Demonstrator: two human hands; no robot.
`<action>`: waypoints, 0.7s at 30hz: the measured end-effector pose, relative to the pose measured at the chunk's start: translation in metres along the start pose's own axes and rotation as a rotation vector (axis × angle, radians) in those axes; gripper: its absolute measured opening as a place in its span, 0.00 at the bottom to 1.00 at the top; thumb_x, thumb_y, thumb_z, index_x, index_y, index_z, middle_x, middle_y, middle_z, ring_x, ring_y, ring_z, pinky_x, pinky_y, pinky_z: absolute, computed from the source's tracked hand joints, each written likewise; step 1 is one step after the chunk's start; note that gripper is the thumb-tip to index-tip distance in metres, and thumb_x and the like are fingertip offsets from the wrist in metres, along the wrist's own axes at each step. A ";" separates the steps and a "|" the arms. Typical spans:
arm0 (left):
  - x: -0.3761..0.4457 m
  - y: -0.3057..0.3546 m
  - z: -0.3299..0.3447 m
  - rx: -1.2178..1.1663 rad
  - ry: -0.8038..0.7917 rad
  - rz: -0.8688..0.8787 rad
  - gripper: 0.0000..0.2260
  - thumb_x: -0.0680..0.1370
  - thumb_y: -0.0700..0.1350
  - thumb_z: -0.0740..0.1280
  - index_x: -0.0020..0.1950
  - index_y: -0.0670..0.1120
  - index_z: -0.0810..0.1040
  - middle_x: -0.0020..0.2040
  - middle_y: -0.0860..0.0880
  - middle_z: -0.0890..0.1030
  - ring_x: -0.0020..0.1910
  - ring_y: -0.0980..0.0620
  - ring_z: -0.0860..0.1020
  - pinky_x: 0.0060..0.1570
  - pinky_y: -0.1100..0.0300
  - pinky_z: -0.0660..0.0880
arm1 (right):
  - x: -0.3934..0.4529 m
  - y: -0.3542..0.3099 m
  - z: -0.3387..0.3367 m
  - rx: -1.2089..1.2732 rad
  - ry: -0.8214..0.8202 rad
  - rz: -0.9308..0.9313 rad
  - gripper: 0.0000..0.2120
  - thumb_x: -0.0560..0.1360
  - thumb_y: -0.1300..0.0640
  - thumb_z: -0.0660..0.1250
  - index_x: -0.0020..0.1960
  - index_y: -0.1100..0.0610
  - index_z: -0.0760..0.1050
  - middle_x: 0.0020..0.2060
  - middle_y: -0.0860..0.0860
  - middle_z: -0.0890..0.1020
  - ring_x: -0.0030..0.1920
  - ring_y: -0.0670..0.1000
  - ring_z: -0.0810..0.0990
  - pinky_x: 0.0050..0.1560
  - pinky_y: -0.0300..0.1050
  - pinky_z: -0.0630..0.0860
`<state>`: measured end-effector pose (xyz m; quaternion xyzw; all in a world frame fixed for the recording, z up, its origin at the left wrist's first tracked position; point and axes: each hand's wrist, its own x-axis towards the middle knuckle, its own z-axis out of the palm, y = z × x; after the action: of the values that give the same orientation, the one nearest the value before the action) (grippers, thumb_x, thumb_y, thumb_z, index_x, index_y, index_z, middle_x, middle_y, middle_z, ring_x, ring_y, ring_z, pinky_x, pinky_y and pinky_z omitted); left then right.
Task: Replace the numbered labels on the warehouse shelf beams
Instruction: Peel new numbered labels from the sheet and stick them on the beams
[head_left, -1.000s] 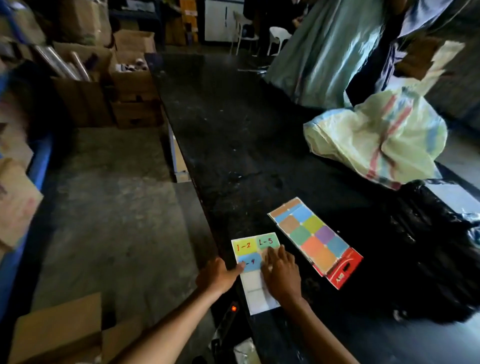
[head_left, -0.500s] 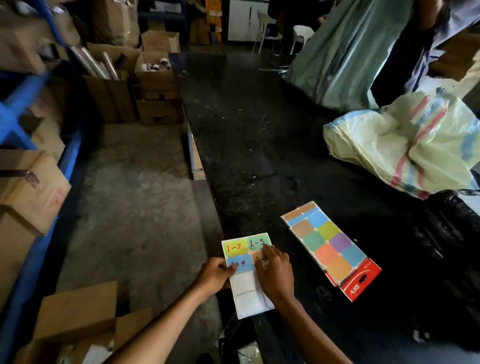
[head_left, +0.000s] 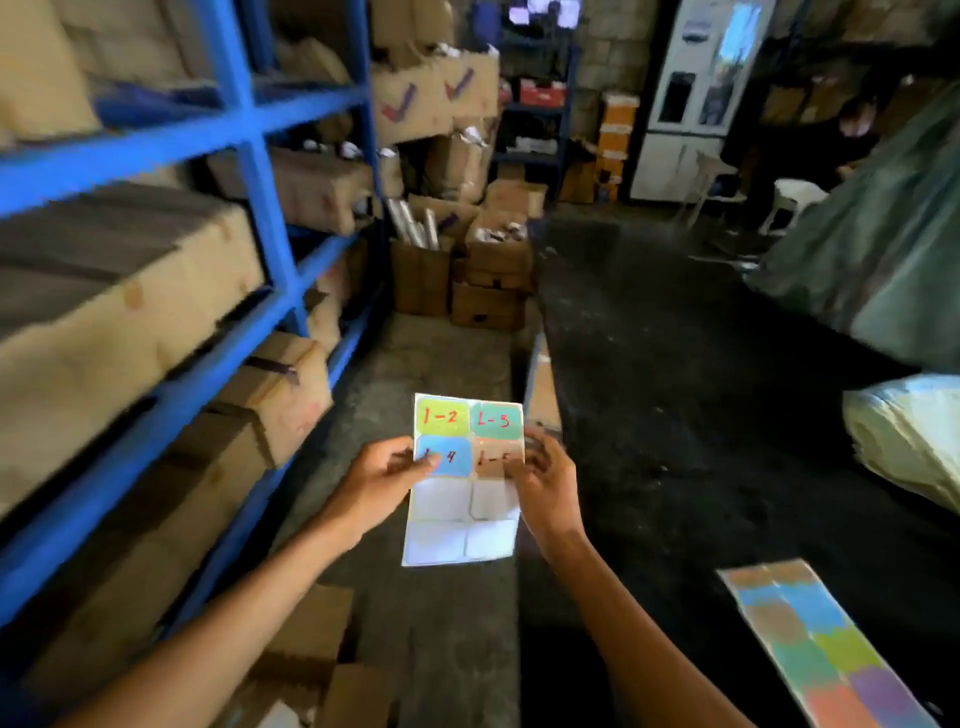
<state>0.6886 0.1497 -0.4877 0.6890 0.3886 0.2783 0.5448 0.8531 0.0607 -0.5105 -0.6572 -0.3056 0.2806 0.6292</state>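
A white label sheet (head_left: 462, 525) is lifted in front of me, above the floor beside the black table. Its top rows carry coloured stickers with red numbers: yellow-green "1-2", teal "1-3", blue "1-4" and an orange one. My left hand (head_left: 375, 480) pinches the sheet's left edge over the blue sticker. My right hand (head_left: 545, 480) grips the right edge at the orange sticker. The blue shelf beams (head_left: 156, 140) run along the left, blurred, and no labels can be made out on them.
Cardboard boxes (head_left: 124, 312) fill the blue rack, and more stand stacked at the aisle's far end (head_left: 488, 270). The black table (head_left: 701, 374) lies to the right with a pack of blank coloured stickers (head_left: 826, 649) and a striped sack (head_left: 909, 441). A person stands far right.
The sheet has left the table and is now held up in both hands. My view has swung up and left toward the blue rack.
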 end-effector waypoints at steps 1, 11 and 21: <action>-0.005 0.010 -0.021 -0.023 0.049 0.000 0.05 0.74 0.40 0.70 0.49 0.43 0.82 0.44 0.50 0.85 0.40 0.58 0.80 0.37 0.74 0.72 | 0.001 -0.014 0.020 0.019 -0.047 -0.036 0.16 0.73 0.71 0.64 0.59 0.62 0.72 0.51 0.57 0.82 0.48 0.54 0.83 0.49 0.51 0.81; -0.134 0.082 -0.229 -0.157 0.574 0.189 0.10 0.72 0.35 0.71 0.52 0.41 0.82 0.46 0.48 0.86 0.43 0.52 0.83 0.42 0.61 0.79 | -0.076 -0.152 0.230 0.169 -0.529 -0.389 0.22 0.73 0.68 0.66 0.64 0.56 0.67 0.41 0.55 0.81 0.40 0.50 0.81 0.44 0.44 0.78; -0.298 0.130 -0.361 0.014 0.973 0.382 0.10 0.72 0.32 0.70 0.47 0.46 0.81 0.39 0.56 0.85 0.36 0.61 0.82 0.35 0.70 0.77 | -0.231 -0.261 0.363 0.016 -0.539 -0.903 0.23 0.73 0.58 0.67 0.67 0.53 0.69 0.64 0.52 0.73 0.66 0.50 0.69 0.68 0.46 0.58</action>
<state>0.2651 0.0792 -0.2596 0.5420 0.4661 0.6582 0.2362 0.4151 0.1300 -0.2720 -0.3598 -0.7074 0.1429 0.5914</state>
